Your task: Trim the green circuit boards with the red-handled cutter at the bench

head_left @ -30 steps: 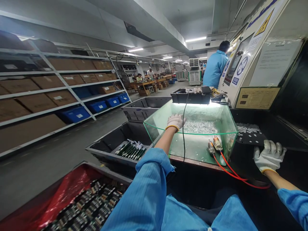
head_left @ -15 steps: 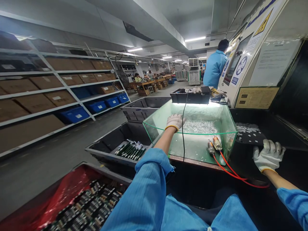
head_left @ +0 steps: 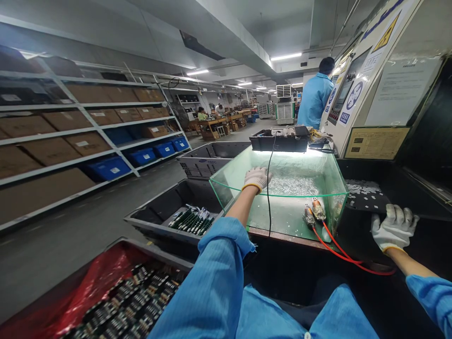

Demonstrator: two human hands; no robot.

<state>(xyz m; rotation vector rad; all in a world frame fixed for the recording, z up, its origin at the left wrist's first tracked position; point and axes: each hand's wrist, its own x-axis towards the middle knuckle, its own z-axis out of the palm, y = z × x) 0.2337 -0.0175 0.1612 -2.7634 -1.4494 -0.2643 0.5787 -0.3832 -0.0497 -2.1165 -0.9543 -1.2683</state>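
Note:
My left hand [head_left: 256, 178], in a white knit glove, rests palm down on the top of a glass enclosure [head_left: 226, 184], its fingers pointing forward beside a hanging black cable [head_left: 269, 197]. Many small pale pieces [head_left: 296, 186] show through the glass. My right hand [head_left: 394, 228], gloved too, lies over the front edge of a black tray [head_left: 367, 210] with its fingers spread. Small light pieces [head_left: 363, 188] are scattered in that tray. Two taped tools [head_left: 318, 210] on red hoses [head_left: 339, 254] lie at the enclosure's front right. Neither hand shows an object in it.
Grey bins [head_left: 151, 212] stand on the left, one holding green boards [head_left: 192, 221]. Nearer is a bin of circuit boards [head_left: 134, 301] with red plastic [head_left: 102, 278]. A black tray [head_left: 278, 141] sits behind the glass. A person in blue [head_left: 315, 99] stands by the machine [head_left: 374, 80].

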